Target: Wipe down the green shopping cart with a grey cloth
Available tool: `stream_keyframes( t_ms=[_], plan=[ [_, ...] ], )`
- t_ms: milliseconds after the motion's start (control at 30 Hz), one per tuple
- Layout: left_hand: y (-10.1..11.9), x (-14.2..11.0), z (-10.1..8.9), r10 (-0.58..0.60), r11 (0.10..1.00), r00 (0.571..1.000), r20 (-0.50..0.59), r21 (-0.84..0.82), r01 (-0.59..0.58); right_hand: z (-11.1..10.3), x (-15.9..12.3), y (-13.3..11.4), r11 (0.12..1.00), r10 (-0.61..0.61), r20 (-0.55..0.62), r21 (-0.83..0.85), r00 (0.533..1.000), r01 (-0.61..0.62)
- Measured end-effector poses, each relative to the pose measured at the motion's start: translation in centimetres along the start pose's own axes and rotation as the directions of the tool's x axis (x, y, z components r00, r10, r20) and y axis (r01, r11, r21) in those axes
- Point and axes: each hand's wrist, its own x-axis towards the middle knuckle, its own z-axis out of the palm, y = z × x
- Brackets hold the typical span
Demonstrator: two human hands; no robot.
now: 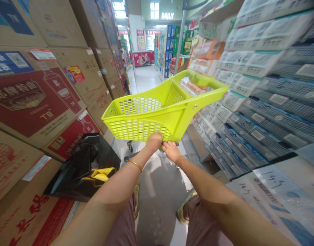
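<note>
We have both hands on a yellow-green shopping cart [180, 119] in the aisle [157, 194].
The cart stands ahead of us, handle to the right; our left hand [154, 140] and right hand [171, 150] are side by side, fingers curled at its lower edge, though we cannot tell exactly which part they grip. Cartons [41, 99] and a black bag [80, 171] line our left, stacked packs [251, 61] our right.

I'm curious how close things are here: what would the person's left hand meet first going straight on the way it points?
Most likely the perforated side of the yellow-green cart, just beyond the left hand; they may already touch, but depth is unclear.
</note>
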Motion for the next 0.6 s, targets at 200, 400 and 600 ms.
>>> stream_keyframes(
  t_ms=[200, 400, 600],
  plan=[
    [-0.1, 0.2, 0.2, -0.034, 0.999, 0.999, -0.005, -0.038, 0.034, -2.0, 1.2, 0.2, 0.995, 0.096, -0.110, 0.042, 0.989, -0.092],
    [0.1, 0.3, -0.3, -0.069, 0.991, 0.997, 0.029, -0.116, 0.072, -4.8, 2.0, 0.8, 0.980, 0.195, -0.298, 0.087, 0.935, -0.177],
    [0.3, 0.0, -0.8, -0.071, 0.993, 0.997, 0.024, -0.094, 0.073, -4.7, 1.7, 0.8, 0.978, 0.209, -0.325, 0.088, 0.922, -0.191]
  ],
)
